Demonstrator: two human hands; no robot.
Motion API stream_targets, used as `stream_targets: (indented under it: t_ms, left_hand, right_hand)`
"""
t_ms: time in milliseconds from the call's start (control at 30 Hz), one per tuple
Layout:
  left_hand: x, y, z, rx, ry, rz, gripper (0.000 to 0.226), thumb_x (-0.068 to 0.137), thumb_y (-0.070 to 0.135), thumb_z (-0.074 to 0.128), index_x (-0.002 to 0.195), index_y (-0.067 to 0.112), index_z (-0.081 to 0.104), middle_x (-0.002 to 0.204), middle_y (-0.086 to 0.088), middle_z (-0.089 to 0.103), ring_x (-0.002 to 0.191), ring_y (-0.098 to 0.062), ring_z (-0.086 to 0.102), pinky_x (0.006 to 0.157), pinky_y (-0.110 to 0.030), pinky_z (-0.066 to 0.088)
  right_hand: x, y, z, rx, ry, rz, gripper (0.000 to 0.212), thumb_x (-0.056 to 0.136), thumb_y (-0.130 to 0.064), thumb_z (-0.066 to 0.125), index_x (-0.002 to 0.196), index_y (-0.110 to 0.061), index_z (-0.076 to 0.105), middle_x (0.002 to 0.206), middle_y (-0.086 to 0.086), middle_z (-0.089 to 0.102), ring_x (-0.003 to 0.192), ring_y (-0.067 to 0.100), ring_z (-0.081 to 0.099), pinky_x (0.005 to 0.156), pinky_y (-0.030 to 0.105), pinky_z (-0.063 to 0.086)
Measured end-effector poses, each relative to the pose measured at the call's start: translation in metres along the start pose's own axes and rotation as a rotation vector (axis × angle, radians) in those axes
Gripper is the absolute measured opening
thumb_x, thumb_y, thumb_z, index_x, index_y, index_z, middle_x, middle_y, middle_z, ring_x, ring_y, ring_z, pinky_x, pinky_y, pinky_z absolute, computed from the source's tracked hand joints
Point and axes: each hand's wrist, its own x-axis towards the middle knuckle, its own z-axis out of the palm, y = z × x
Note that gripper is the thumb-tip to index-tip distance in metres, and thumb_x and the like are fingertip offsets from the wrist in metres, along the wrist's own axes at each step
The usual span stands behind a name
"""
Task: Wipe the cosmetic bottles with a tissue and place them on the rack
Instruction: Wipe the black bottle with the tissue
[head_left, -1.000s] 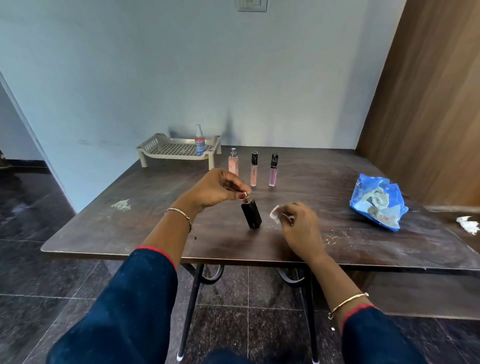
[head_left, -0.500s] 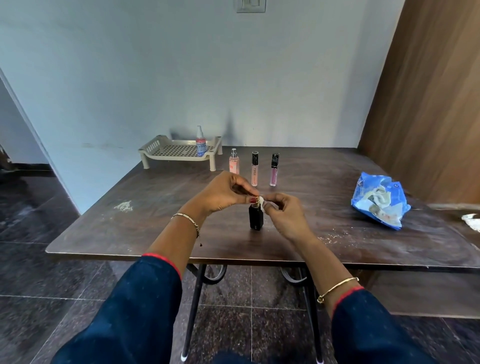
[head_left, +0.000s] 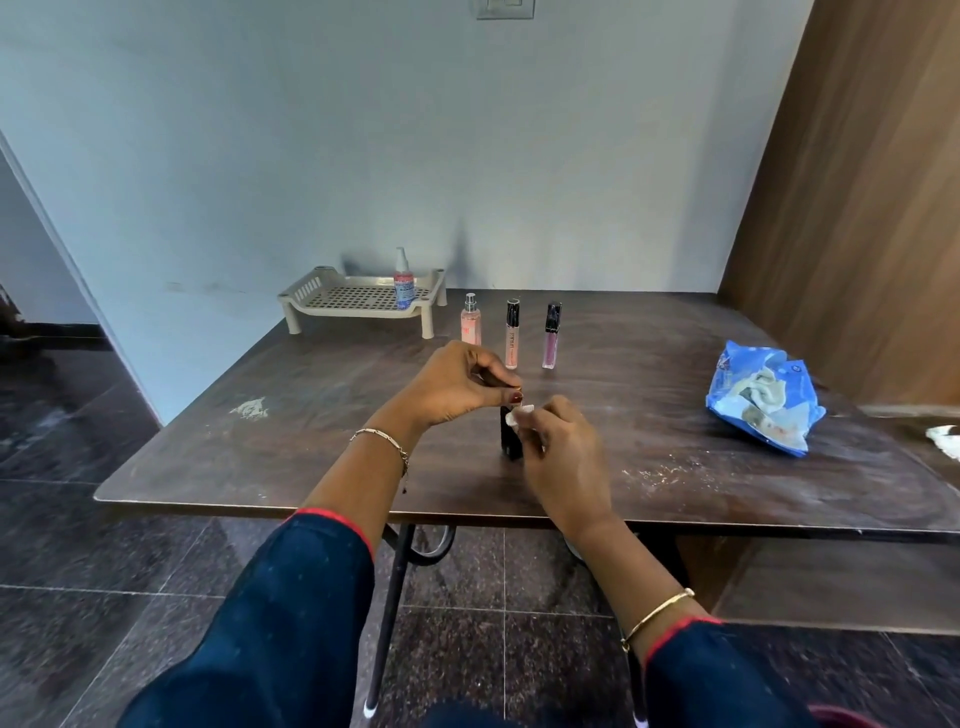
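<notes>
A: status, left side first?
B: dark wood table (head_left: 311, 441), white powdery smear (head_left: 251, 408) near its left edge. beige slotted rack (head_left: 358, 316) at back left by the wall, with one clear spray bottle (head_left: 404, 283) with a red and blue label standing upright at its right end
A: other bottles?
B: three upright in a row on the table, just right of the rack, none touching: pink mist bottle (head_left: 470, 327), peach lip gloss tube (head_left: 512, 338), purple lip gloss tube (head_left: 551, 338). both tubes have black caps
A: left hand?
B: left hand (head_left: 452, 387) sits in front of that row, fingers curled, fingertips pinching the top of a black bottle (head_left: 508, 444). the cap is hidden under the fingers. gold chain bracelet (head_left: 384, 441) on that wrist
A: where's the bottle?
B: upright, base on the table, mid-table towards the front edge, between the two hands, well apart from the rack
A: right hand?
B: right hand (head_left: 566, 457) is curled round a white tissue (head_left: 519, 415) and holds it against the upper right side of the black bottle, just under the left fingertips. gold bangle (head_left: 657, 616) on that wrist, navy sleeves with red cuffs on both arms
A: far right?
B: crumpled blue tissue packet (head_left: 727, 395) lying on the table, open, pale tissue showing inside, well apart from the hands. white crumpled scrap (head_left: 945, 439) at the right frame edge, cannot tell what it lies on
</notes>
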Motion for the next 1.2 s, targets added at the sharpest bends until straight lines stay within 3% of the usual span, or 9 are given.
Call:
stream_targets:
  t_ms: [133, 333, 467, 567, 733, 900, 967, 1100, 1200]
  left_hand:
    - [0.0, 0.003, 0.002, -0.009, -0.005, -0.006, 0.017, 0.07, 0.009, 0.082, 0.086, 0.01, 0.075, 0.085, -0.005, 0.075, 0.087, -0.017, 0.07, 0.09, -0.033, 0.056]
    - [0.002, 0.006, 0.003, 0.017, 0.001, -0.012, 0.013, 0.07, 0.006, 0.081, 0.082, 0.01, 0.076, 0.083, -0.005, 0.074, 0.084, -0.017, 0.07, 0.085, -0.029, 0.057]
    - [0.004, 0.009, 0.004, 0.064, -0.001, -0.012, 0.012, 0.069, 0.008, 0.08, 0.079, 0.013, 0.076, 0.082, -0.003, 0.074, 0.08, -0.011, 0.07, 0.081, -0.023, 0.056]
    - [0.004, 0.009, 0.005, 0.083, 0.014, -0.013, 0.011, 0.069, 0.008, 0.08, 0.079, 0.012, 0.075, 0.08, -0.001, 0.074, 0.076, -0.007, 0.068, 0.076, -0.019, 0.055]
    - [0.003, 0.008, 0.005, 0.074, 0.019, -0.017, 0.012, 0.07, 0.007, 0.08, 0.081, 0.008, 0.076, 0.081, -0.003, 0.074, 0.076, -0.008, 0.068, 0.077, -0.018, 0.055]
    - [0.003, 0.009, 0.006, 0.076, 0.014, -0.017, 0.012, 0.07, 0.007, 0.079, 0.081, 0.009, 0.075, 0.084, -0.006, 0.074, 0.08, -0.012, 0.068, 0.081, -0.023, 0.056]
    - [0.003, 0.008, 0.007, 0.064, 0.021, -0.017, 0.011, 0.07, 0.006, 0.079, 0.08, 0.009, 0.075, 0.085, -0.008, 0.074, 0.082, -0.016, 0.069, 0.083, -0.025, 0.056]
    - [0.002, 0.007, 0.007, 0.045, 0.026, -0.017, 0.01, 0.07, 0.004, 0.078, 0.078, 0.009, 0.074, 0.086, -0.01, 0.073, 0.079, -0.013, 0.067, 0.084, -0.027, 0.056]
    - [0.002, 0.007, 0.007, 0.04, 0.027, -0.013, 0.01, 0.07, 0.003, 0.077, 0.078, 0.008, 0.074, 0.085, -0.011, 0.073, 0.078, -0.013, 0.067, 0.085, -0.028, 0.056]
  right_hand:
    - [0.001, 0.001, -0.007, -0.195, -0.015, -0.227, 0.01, 0.083, -0.005, 0.066, 0.092, -0.009, 0.069, 0.082, 0.004, 0.054, 0.059, 0.022, 0.051, 0.045, 0.03, 0.041]
    - [0.005, 0.016, -0.011, -0.479, -0.316, -0.563, 0.015, 0.078, -0.008, 0.067, 0.092, -0.011, 0.063, 0.101, 0.007, 0.053, 0.063, 0.023, 0.055, 0.039, 0.036, 0.044]
    - [0.008, 0.018, -0.021, -0.596, -0.447, -0.652, 0.024, 0.086, -0.011, 0.044, 0.101, -0.013, 0.063, 0.105, 0.008, 0.055, 0.072, 0.024, 0.059, 0.044, 0.036, 0.046]
    - [0.007, 0.018, -0.026, -0.596, -0.584, -0.609, 0.024, 0.091, -0.011, 0.047, 0.109, -0.015, 0.061, 0.109, 0.008, 0.051, 0.079, 0.026, 0.059, 0.051, 0.039, 0.049]
    - [0.014, 0.018, -0.03, -0.587, -0.59, -0.558, 0.02, 0.083, -0.01, 0.058, 0.095, -0.024, 0.066, 0.097, 0.004, 0.052, 0.075, 0.023, 0.059, 0.047, 0.034, 0.046]
    - [0.016, 0.018, -0.036, -0.519, -0.591, -0.55, 0.022, 0.09, -0.012, 0.053, 0.1, -0.024, 0.069, 0.109, 0.005, 0.052, 0.092, 0.024, 0.057, 0.068, 0.038, 0.054]
    - [0.02, 0.029, -0.042, -0.483, -0.583, -0.427, 0.025, 0.092, -0.016, 0.052, 0.104, -0.027, 0.07, 0.108, 0.0, 0.053, 0.097, 0.022, 0.057, 0.075, 0.036, 0.049]
    - [0.027, 0.053, -0.053, -0.173, -0.386, -0.087, 0.026, 0.088, -0.012, 0.061, 0.1, -0.033, 0.072, 0.095, -0.009, 0.062, 0.089, 0.014, 0.058, 0.073, 0.033, 0.05]
    - [0.023, 0.044, -0.053, -0.044, -0.241, -0.096, 0.023, 0.083, -0.01, 0.068, 0.094, -0.029, 0.073, 0.092, -0.008, 0.066, 0.084, 0.012, 0.06, 0.072, 0.031, 0.051]
